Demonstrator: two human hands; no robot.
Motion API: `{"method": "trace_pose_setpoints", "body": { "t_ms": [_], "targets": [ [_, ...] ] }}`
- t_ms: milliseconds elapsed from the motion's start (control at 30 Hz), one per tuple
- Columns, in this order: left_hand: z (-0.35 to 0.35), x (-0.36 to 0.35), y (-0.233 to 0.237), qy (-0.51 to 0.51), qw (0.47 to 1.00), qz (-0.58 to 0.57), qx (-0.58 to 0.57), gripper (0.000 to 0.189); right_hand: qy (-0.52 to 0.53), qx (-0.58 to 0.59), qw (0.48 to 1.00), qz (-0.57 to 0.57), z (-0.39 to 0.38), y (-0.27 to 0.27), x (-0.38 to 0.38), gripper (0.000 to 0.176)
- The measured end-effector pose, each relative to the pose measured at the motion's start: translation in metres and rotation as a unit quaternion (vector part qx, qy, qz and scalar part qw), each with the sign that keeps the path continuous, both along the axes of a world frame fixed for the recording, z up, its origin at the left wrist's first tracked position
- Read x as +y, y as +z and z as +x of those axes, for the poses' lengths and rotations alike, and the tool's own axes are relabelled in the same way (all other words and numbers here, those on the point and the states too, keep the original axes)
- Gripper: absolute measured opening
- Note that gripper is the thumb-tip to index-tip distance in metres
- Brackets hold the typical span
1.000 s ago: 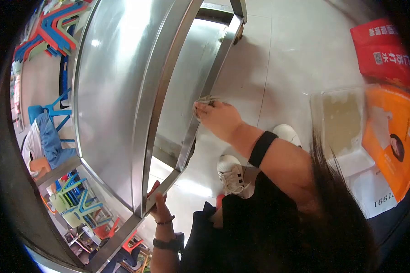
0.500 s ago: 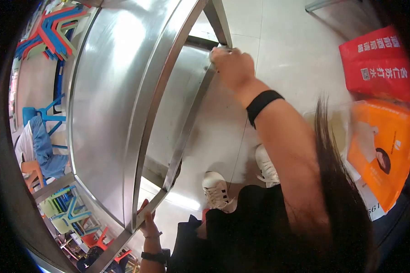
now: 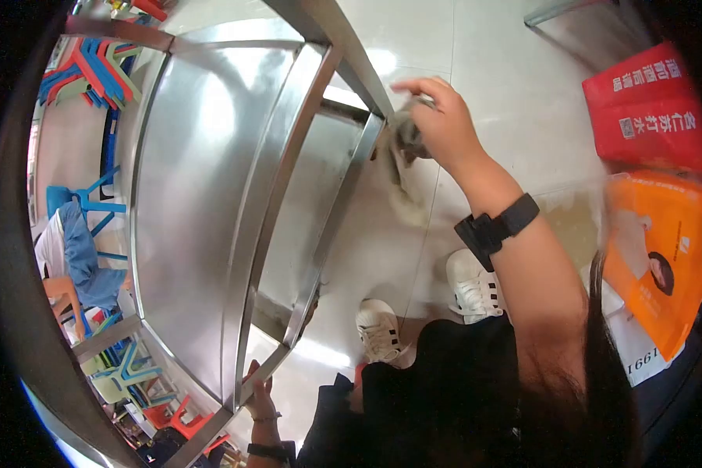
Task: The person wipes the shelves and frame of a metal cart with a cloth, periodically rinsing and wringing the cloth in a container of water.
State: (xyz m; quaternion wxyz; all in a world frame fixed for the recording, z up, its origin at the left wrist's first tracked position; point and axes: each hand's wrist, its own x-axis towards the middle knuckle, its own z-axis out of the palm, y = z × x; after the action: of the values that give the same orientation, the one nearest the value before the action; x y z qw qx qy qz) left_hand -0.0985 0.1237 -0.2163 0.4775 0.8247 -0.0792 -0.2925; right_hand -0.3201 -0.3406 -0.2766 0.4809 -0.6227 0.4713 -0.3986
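A grey, dirty-looking rag (image 3: 410, 139) hangs loosely from my right hand (image 3: 443, 117), whose fingers are closed on it. The hand is beside the far end of the stainless-steel frame, and the rag's lower end droops over the floor. My left hand (image 3: 261, 396) is wrapped round a metal leg (image 3: 267, 365) of this frame at its near end. Between the two hands stretch a broad shiny steel panel (image 3: 187, 203) and a narrower lower steel shelf (image 3: 300, 195), both edged with metal bars.
Stacked coloured stools (image 3: 93, 70) and a seated person (image 3: 82, 257) are beyond the frame. On the right lie a red bag (image 3: 643, 113) and an orange bag (image 3: 659, 257). My white shoes (image 3: 378, 331) stand on the tiled floor (image 3: 413, 265).
My right hand has come off the corner of the frame and moved right, lifting the rag with it. My left hand keeps its grip on the leg. The view has shifted slightly.
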Motion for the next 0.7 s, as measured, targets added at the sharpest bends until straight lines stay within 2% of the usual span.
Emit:
{"method": "trace_pose_setpoints", "body": {
  "t_ms": [33,67,133,167,233,267,333,400,467,533,567,700],
  "targets": [
    [0.002,0.001,0.000,-0.001,1.000,-0.004,-0.002,0.035,-0.005,-0.048,0.994,-0.102,0.009,0.007,-0.005,0.029],
    [0.003,0.002,-0.001,0.004,1.000,0.001,0.010,0.035,-0.005,-0.051,0.993,-0.104,0.018,0.012,-0.010,0.029],
    [0.004,0.005,-0.001,0.019,1.000,0.011,0.019,0.033,0.107,-0.133,0.985,0.024,0.034,0.023,-0.017,0.035],
    [0.006,0.007,0.000,0.020,1.000,0.008,0.017,0.033,0.108,-0.134,0.985,0.022,0.037,0.030,-0.016,0.035],
    [0.009,0.011,0.001,0.029,0.996,0.078,0.025,0.031,0.145,0.034,0.986,-0.072,0.039,0.044,-0.015,0.039],
    [0.010,0.011,-0.001,0.027,0.997,0.074,0.026,0.031,0.137,0.070,0.986,-0.069,0.039,0.044,-0.016,0.034],
    [0.012,0.013,0.000,0.068,0.992,0.100,0.048,0.033,0.133,0.073,0.986,-0.064,0.038,0.037,-0.018,0.031],
    [0.016,0.014,0.002,0.056,0.991,0.105,0.054,0.034,0.128,0.076,0.987,-0.060,0.034,0.037,-0.015,0.029],
    [0.023,0.012,-0.002,0.042,0.992,0.102,0.058,0.035,0.115,0.144,0.981,-0.056,0.028,0.043,-0.012,0.026],
    [0.034,0.017,-0.009,0.057,0.994,0.089,0.028,0.034,0.112,0.161,0.979,-0.061,0.022,0.045,-0.008,0.026],
    [0.049,0.028,-0.016,0.035,0.995,0.091,0.020,0.031,0.114,0.180,0.975,-0.064,0.020,0.043,-0.003,0.026],
    [0.094,0.019,-0.008,0.105,0.984,0.142,0.014,0.031,0.110,0.201,0.970,-0.080,0.025,0.049,0.022,0.023]
  ]
}}
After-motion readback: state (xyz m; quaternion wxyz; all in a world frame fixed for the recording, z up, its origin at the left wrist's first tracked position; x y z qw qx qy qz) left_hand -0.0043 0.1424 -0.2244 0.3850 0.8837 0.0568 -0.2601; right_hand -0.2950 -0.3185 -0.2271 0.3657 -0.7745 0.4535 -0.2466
